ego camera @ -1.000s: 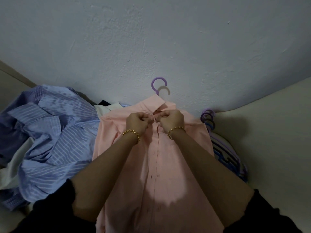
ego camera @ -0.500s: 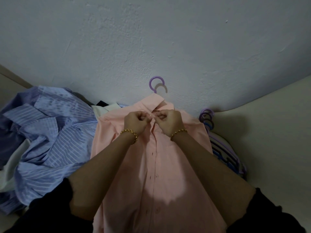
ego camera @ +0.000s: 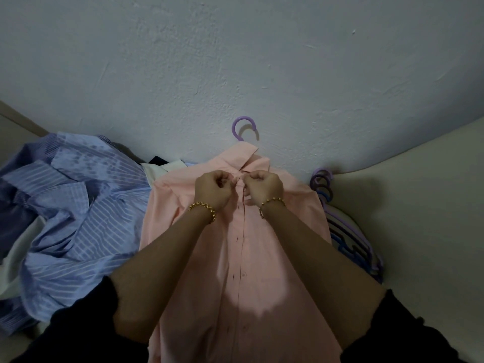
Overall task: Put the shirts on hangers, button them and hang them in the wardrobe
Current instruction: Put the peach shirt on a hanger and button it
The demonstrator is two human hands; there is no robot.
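A pink shirt (ego camera: 264, 260) lies flat in front of me with its collar toward the wall. The purple hook of its hanger (ego camera: 243, 127) sticks out above the collar. My left hand (ego camera: 213, 191) pinches the left edge of the shirt's front just below the collar. My right hand (ego camera: 263, 188) pinches the right edge at the same spot, knuckles almost touching the left hand. Both wrists wear gold bracelets. The button under my fingers is hidden.
A heap of blue striped shirts (ego camera: 68, 218) lies to the left, with white and dark cloth (ego camera: 162, 166) beside it. A stack of purple and blue hangers (ego camera: 348, 231) lies to the right against the wall (ego camera: 235, 61). A pale surface (ego camera: 424, 218) extends right.
Both hands stay at the collar; the fingers shift slightly while working the top of the shirt front. The view has drifted a little.
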